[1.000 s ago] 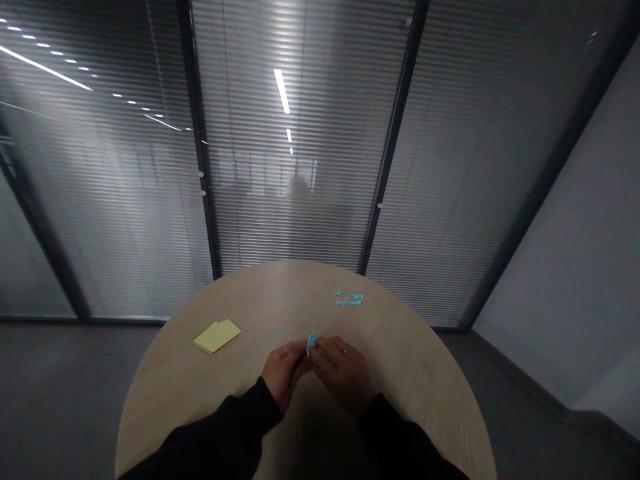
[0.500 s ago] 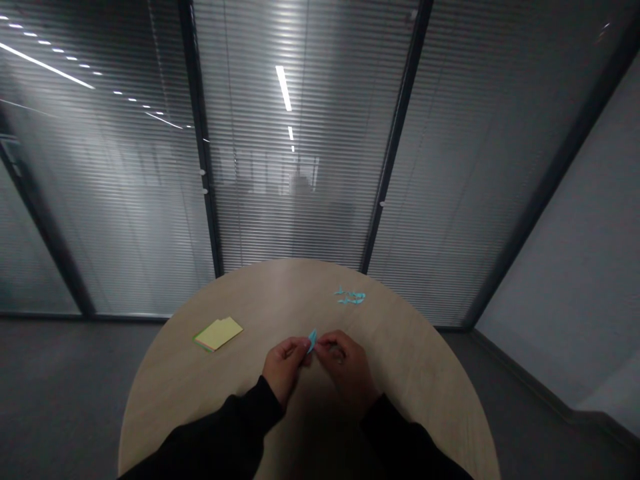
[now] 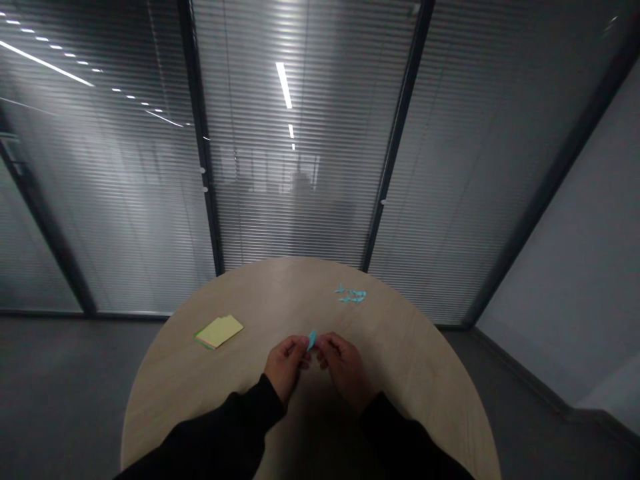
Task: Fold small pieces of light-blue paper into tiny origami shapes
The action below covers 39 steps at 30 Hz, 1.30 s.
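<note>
Between my hands, over the near middle of the table, is a small folded piece of blue paper (image 3: pixel 312 339). My left hand (image 3: pixel 285 365) pinches its left side between thumb and fingers. From the other side my right hand (image 3: pixel 346 370) closes its thumb and fingertips on the paper's right edge. The paper stands up at a slant, and its lower part is partly covered by fingers. Farther off, right of centre, lie several small folded blue paper pieces (image 3: pixel 356 295) in a loose group; their exact shapes are too small to make out.
On the left of the round wooden table (image 3: pixel 400 373) rests a stack of sticky notes (image 3: pixel 220 331), yellow on top with green and orange edges showing. Glass panels with blinds (image 3: pixel 295 220) stand behind the table's far edge. A pale wall (image 3: pixel 575 280) rises at the right.
My right hand's fingers have shifted, with the thumb and index closer together and the other fingers curled lower. The blue paper has turned slightly in my grasp.
</note>
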{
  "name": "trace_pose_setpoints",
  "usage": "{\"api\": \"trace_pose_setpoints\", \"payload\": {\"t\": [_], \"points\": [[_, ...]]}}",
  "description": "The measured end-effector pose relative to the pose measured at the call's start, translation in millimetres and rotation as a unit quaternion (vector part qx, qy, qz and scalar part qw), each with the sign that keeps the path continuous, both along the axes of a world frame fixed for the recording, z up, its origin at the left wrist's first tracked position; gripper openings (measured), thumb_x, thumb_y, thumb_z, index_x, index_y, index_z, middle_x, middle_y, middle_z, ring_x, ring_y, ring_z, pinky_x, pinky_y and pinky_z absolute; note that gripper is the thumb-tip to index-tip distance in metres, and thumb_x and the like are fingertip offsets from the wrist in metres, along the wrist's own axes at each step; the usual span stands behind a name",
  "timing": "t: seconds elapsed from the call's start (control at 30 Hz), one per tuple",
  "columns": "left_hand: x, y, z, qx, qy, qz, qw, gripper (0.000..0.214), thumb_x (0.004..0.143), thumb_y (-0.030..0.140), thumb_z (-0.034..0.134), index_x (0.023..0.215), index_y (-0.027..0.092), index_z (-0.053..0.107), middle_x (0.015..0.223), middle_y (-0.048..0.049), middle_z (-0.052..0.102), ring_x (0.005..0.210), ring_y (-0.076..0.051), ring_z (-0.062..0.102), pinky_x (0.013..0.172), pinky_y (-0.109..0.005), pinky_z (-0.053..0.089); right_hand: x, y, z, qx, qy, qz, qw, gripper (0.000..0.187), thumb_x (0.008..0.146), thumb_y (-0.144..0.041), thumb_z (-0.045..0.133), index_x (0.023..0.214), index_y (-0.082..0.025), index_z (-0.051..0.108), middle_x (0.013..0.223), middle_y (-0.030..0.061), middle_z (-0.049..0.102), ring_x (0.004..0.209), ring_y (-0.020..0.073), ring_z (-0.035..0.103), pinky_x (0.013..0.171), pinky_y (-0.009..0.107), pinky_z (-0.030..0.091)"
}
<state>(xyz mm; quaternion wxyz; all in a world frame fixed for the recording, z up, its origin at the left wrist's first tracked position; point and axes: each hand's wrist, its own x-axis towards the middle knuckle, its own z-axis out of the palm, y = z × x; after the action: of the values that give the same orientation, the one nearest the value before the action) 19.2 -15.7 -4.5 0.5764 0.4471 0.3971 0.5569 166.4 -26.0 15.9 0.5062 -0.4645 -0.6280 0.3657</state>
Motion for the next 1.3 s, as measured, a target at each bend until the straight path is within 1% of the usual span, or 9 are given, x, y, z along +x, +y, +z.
{"api": "trace_pose_setpoints", "payload": {"t": [0.1,0.2,0.4,0.53,0.63,0.77,1.0,1.13,1.3], "points": [[1.3,1.2,-2.2,-0.006,-0.046,0.010,0.999,0.042,0.071,0.054,0.076,0.082,0.014,0.070,0.068,-0.0012,0.061,0.061,-0.012,0.054,0.057,-0.023,0.043,0.1,1.2,-1.3,-0.007,0.021,-0.002,1.000,0.036,0.091,-0.051,0.052,0.088,-0.018,0.065,0.077,0.0051,0.067,0.066,0.0169,0.062,0.059,0.027,0.050],[2.3,0.4,-0.4,-0.024,-0.067,0.010,0.997,0.042,0.070,0.053,0.078,0.083,0.013,0.070,0.075,-0.0030,0.063,0.063,-0.011,0.055,0.057,-0.023,0.045,0.5,1.1,-2.6,0.025,0.020,-0.014,0.999,0.031,0.085,-0.047,0.065,0.096,-0.019,0.061,0.086,0.0059,0.069,0.073,0.0184,0.066,0.062,0.027,0.053],[2.8,-0.6,0.5,-0.025,-0.077,-0.001,0.997,0.044,0.068,0.053,0.079,0.086,0.013,0.070,0.072,-0.0025,0.062,0.061,-0.011,0.054,0.056,-0.022,0.044,0.9,-1.1,-0.9,0.100,-0.066,-0.009,0.993,0.022,0.084,-0.035,0.068,0.100,-0.021,0.064,0.093,0.0055,0.070,0.074,0.0171,0.066,0.063,0.027,0.053],[2.3,-0.2,-2.0,-0.010,-0.046,-0.011,0.999,0.046,0.069,0.056,0.078,0.084,0.014,0.068,0.065,0.0001,0.060,0.056,-0.009,0.051,0.055,-0.021,0.042,0.6,0.8,-2.0,0.053,-0.009,-0.016,0.998,0.033,0.081,-0.038,0.071,0.108,-0.020,0.063,0.095,0.0070,0.070,0.078,0.0187,0.068,0.061,0.026,0.054],[1.7,-1.5,-1.7,0.011,-0.024,-0.022,0.999,0.046,0.069,0.059,0.077,0.081,0.015,0.065,0.063,0.0016,0.058,0.053,-0.008,0.049,0.054,-0.021,0.041,-1.0,0.9,-2.9,0.052,-0.021,-0.012,0.998,0.025,0.083,-0.040,0.070,0.095,-0.019,0.066,0.087,0.0055,0.070,0.075,0.0183,0.067,0.061,0.026,0.053],[1.2,-3.4,0.7,0.020,-0.014,-0.029,0.999,0.044,0.070,0.058,0.076,0.079,0.018,0.062,0.064,0.0026,0.058,0.054,-0.009,0.050,0.053,-0.021,0.041,-3.9,-1.9,-1.9,0.109,-0.073,-0.028,0.991,0.021,0.086,-0.039,0.066,0.080,-0.019,0.065,0.078,0.0029,0.067,0.068,0.0157,0.064,0.060,0.024,0.049],[-0.1,-2.0,5.6,0.016,-0.016,-0.055,0.998,0.048,0.070,0.056,0.077,0.093,0.016,0.068,0.076,-0.0024,0.065,0.067,-0.012,0.057,0.063,-0.024,0.045,3.4,-2.5,0.1,0.202,-0.133,-0.062,0.968,0.014,0.090,-0.031,0.062,0.082,-0.020,0.065,0.078,0.0015,0.065,0.065,0.0139,0.059,0.060,0.024,0.046],[-1.3,0.4,5.8,0.021,-0.006,-0.046,0.999,0.049,0.069,0.056,0.078,0.096,0.016,0.069,0.079,-0.0029,0.068,0.069,-0.013,0.057,0.067,-0.025,0.045,9.7,-0.9,0.1,0.232,-0.162,-0.045,0.958,0.008,0.090,-0.026,0.060,0.088,-0.021,0.066,0.081,0.0018,0.065,0.068,0.0141,0.059,0.063,0.024,0.047],[-1.0,-1.0,8.5,0.025,-0.001,-0.037,0.999,0.048,0.071,0.056,0.076,0.097,0.016,0.070,0.084,-0.0052,0.069,0.076,-0.016,0.060,0.072,-0.027,0.046,10.9,-2.3,4.1,0.278,-0.210,-0.018,0.937,0.010,0.092,-0.022,0.056,0.089,-0.023,0.066,0.085,0.0037,0.066,0.077,0.0178,0.061,0.069,0.029,0.050]]}}
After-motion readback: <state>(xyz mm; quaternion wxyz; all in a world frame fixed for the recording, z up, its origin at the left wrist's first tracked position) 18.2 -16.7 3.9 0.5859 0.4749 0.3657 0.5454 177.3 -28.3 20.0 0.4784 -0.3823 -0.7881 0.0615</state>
